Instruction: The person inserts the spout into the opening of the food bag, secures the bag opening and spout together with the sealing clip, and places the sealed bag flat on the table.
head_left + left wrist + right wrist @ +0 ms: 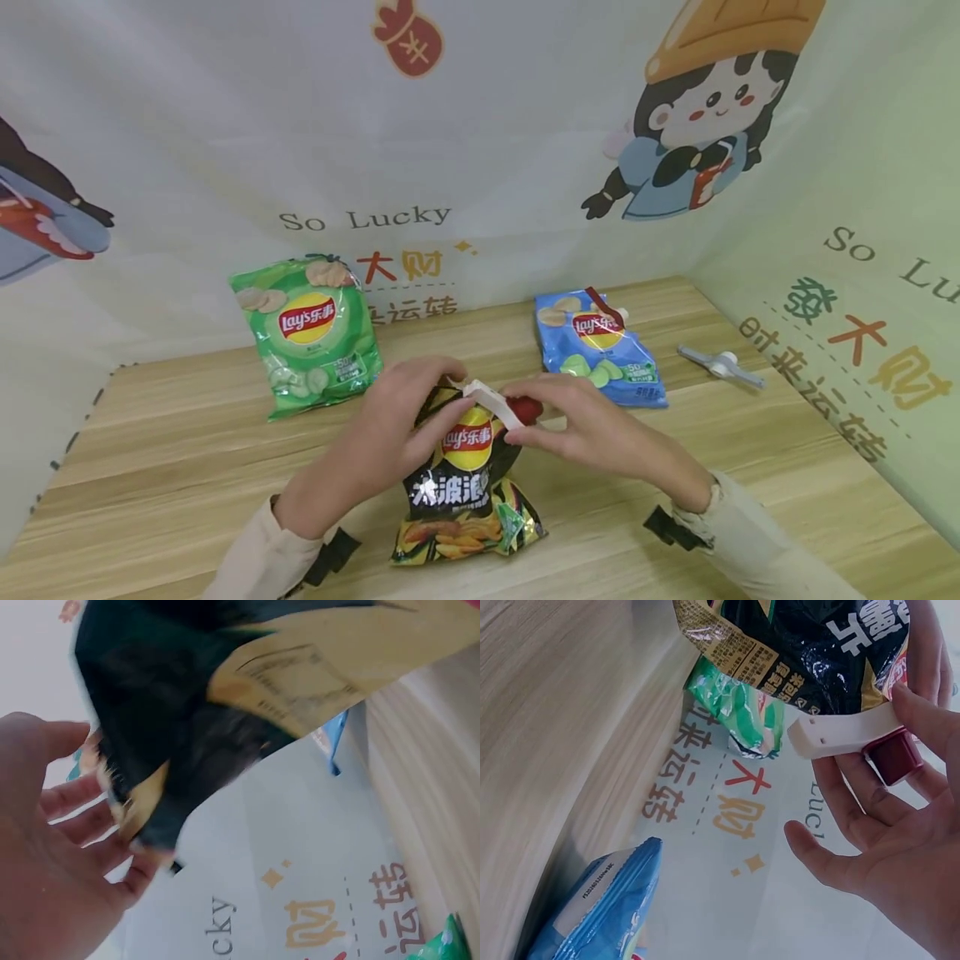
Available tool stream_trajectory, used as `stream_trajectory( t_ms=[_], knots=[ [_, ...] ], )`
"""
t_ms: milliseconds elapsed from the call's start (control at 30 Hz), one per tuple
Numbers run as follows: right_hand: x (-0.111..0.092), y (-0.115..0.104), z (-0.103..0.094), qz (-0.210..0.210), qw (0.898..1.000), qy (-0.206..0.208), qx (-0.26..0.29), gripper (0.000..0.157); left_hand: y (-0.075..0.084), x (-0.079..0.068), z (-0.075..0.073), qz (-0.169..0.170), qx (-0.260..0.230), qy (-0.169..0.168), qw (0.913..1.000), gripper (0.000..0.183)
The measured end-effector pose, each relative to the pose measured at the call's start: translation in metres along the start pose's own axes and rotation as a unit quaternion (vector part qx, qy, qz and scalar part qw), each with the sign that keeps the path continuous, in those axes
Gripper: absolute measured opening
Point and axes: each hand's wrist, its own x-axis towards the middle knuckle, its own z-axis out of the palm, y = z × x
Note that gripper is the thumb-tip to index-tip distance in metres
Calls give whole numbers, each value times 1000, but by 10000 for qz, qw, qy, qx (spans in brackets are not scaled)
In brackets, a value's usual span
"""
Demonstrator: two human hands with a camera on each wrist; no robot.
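Note:
A black Lay's chip bag [450, 492] stands nearly upright on the wooden table, its top between the two hands. My left hand [390, 417] grips the upper left edge of the bag; in the left wrist view its fingers [82, 817] curl at the dark back side of the bag. With thumb and fingers my right hand [585, 425] pinches a white bag clip [491, 402] with a red cap [895, 755]. The clip lies along the bag's top edge, and the left thumb reaches its left end. The bag's top rim is partly hidden behind clip and fingers.
A green Lay's bag [315, 342] leans at the back left against the printed cloth [225, 167]. Back right, a blue Lay's bag [600, 350] has a dark red clip [606, 308] at its top. A grey clip with a white cap [722, 365] lies on the table's right side.

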Motion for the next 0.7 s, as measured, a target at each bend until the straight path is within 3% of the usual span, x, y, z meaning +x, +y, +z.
stream_trajectory(
  t_ms=[200, 367, 467, 567, 700],
  knots=[
    [-2, 2, -3, 214, 9997, 113, 72, 36, -3, -6, -7, -853, 47, -288, 9959, 46],
    [0, 1, -3, 555, 9982, 172, 158, 44, -8, -26, -7, -1707, -256, -260, 9846, 71],
    [1, 1, -2, 710, 9971, 237, 124, 49, -13, -43, -4, -2257, -859, -240, 9701, 81],
    [2, 3, -2, 770, 9965, 316, 74, 48, -16, -59, 2, -2744, -1683, -542, 9452, 83],
    [2, 7, -2, 885, 9952, 322, 268, 39, -17, -76, 15, -2893, -2427, -1132, 9190, 77]
  ],
)
